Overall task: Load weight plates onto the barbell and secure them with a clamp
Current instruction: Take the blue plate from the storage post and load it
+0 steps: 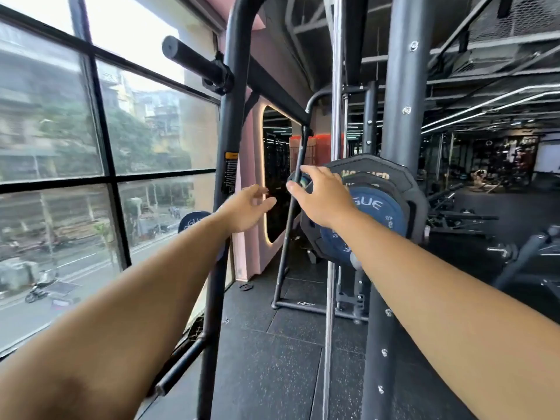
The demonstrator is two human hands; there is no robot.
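Note:
The barbell sleeve's end (pixel 298 179) pokes out to the left of a stack of plates. The outermost is a blue plate (pixel 378 207) with white lettering, and larger black plates (pixel 394 177) sit behind it. My right hand (pixel 321 195) reaches over the blue plate with thumb and fingers spread around the sleeve end. A small grey-blue part shows there, and whether it is a clamp is unclear. I cannot tell if the hand touches it. My left hand (pixel 247 209) hovers to the left of the sleeve, fingers loosely apart and holding nothing.
A black rack upright (pixel 225 165) stands just left of my left hand, with a peg (pixel 194 60) sticking out high up. Another blue plate (pixel 194 221) hangs low on that rack behind my left forearm. Windows line the left side. A chrome guide rod (pixel 336 116) and a thick post (pixel 400 86) stand by the plates.

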